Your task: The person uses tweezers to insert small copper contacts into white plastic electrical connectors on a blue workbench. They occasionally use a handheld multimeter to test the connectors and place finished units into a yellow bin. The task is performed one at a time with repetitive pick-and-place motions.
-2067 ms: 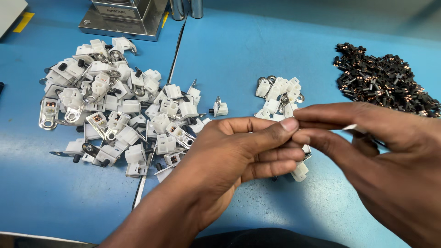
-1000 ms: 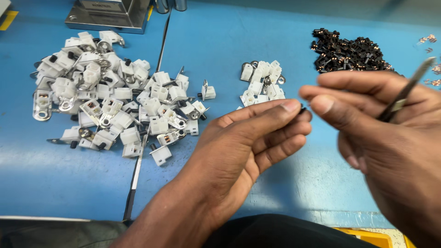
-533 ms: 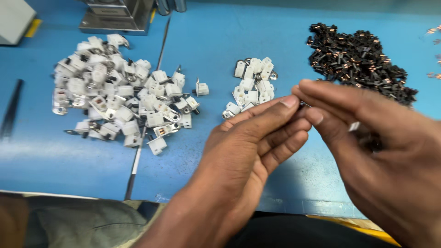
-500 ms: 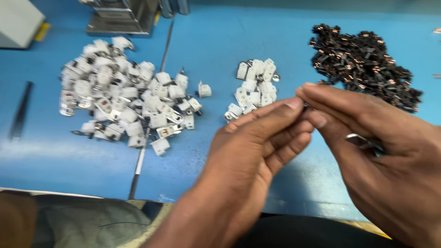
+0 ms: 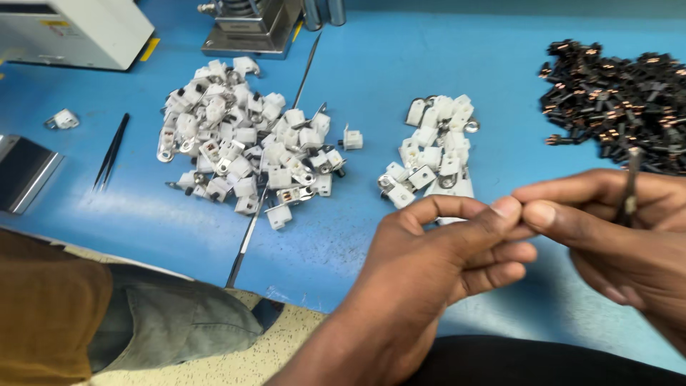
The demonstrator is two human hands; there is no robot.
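My left hand (image 5: 436, 264) and my right hand (image 5: 614, 229) meet fingertip to fingertip above the blue table (image 5: 400, 64), pinching something small that the fingers hide. A thin metal tool (image 5: 630, 186), probably tweezers, sticks up out of my right hand. Just behind the hands lies a small heap of white plastic parts (image 5: 436, 146). A large heap of the same white parts (image 5: 239, 143) lies to the left. A pile of small black parts with copper bits (image 5: 618, 96) sits at the right rear.
Black tweezers (image 5: 109, 151) lie on the table at left, near a lone white part (image 5: 63, 119). A white box (image 5: 71, 28) and a metal machine base (image 5: 250, 25) stand at the back. A metal tray edge (image 5: 25, 171) shows far left.
The view has swung right and back left, so the heaps shifted in frame. My hands stayed pinched together; the metal tool now stands more upright in my right hand.
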